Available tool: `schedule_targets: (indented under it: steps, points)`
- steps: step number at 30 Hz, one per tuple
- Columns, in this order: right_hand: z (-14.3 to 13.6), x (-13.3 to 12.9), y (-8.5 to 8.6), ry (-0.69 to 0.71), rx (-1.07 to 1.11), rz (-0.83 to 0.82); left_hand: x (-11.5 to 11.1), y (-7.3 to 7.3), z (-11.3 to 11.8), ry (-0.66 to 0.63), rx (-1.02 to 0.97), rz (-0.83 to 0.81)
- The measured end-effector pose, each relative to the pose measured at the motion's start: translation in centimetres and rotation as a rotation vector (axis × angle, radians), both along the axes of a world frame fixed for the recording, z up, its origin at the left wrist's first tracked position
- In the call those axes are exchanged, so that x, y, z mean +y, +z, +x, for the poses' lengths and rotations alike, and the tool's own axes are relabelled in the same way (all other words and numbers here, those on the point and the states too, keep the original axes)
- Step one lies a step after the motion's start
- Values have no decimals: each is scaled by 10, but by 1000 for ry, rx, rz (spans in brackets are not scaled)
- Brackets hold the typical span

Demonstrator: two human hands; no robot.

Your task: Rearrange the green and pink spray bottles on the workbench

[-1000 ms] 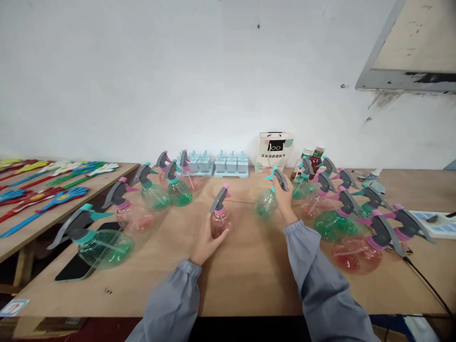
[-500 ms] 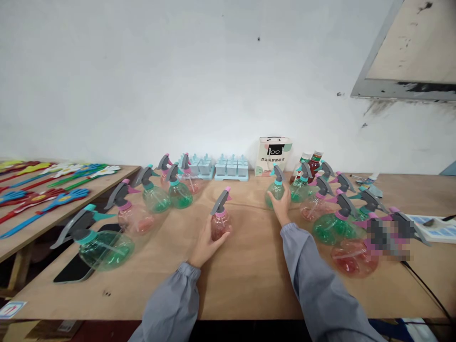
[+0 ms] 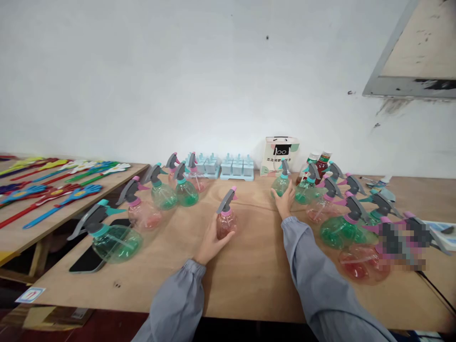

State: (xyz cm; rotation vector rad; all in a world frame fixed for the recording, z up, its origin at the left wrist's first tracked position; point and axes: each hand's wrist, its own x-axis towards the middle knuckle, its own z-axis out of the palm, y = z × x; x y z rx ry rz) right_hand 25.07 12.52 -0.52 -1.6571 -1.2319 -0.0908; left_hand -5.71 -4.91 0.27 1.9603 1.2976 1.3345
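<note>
A pink-tinted spray bottle (image 3: 227, 223) with a grey and pink trigger head stands at mid-table. My left hand (image 3: 211, 242) is closed around its lower left and near side, with the thumb across the front. Farther back, my right hand (image 3: 285, 202) curves around a green-tinted spray bottle (image 3: 280, 184) with a grey and teal head. Its thumb lies on the left side and its fingers on the right. Close by on the right stands another green spray bottle (image 3: 305, 192). Both held bottles are upright, apparently resting on the wood.
Several pink and green spray bottles (image 3: 117, 243) line the left, one over a black phone (image 3: 87, 259); more bottles (image 3: 342, 232) crowd the right. Behind are light-blue popsicle moulds (image 3: 237, 168), a paper bag (image 3: 280, 159) and sauce bottles (image 3: 322, 164). Colourful hand-shaped clappers (image 3: 64, 202) lie on the left table.
The view has swung slightly left, so everything sits farther right in the picture. My left hand stays around the pink bottle, and my right hand stays at the green one.
</note>
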Motion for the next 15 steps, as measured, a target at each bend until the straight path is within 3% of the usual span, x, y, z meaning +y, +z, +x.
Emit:
schedule_targets:
  steps: [5, 9, 12, 15]
  points:
    - [0, -2, 3, 36, 40, 18, 1, -2, 0, -5, -22, -17]
    - [-3, -16, 11, 85, 135, 163, 2, -4, -1, -16, -39, -11]
    - [-19, -38, 12, 243, 181, 297, 3, -8, 3, 24, -58, 12]
    - [-55, -71, 10, 527, 135, 287, 2, -11, 15, 191, -15, 8]
